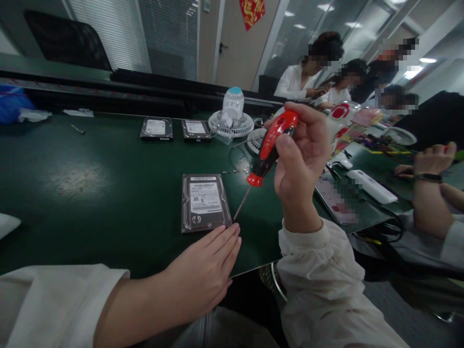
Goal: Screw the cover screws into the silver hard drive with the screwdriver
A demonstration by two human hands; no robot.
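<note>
My right hand (302,150) is wrapped round the red and black handle of a screwdriver (270,150). Its thin metal shaft slants down and left, with the tip at the lower right corner of a hard drive (205,200). That drive lies flat on the dark green table, its white label facing up. My left hand (208,263) rests at the drive's near edge. Its fingers are stretched out side by side, their tips touching that corner beside the screwdriver tip, and the thumb is apart from them. Whatever lies under those fingertips is hidden.
Several small screws (235,170) lie beyond the drive. Two more hard drives, one left (156,128) and one right (196,129), lie farther back near a white fan (232,113). A phone-like device (335,200) and a white power strip (373,186) lie right. Other people sit beyond.
</note>
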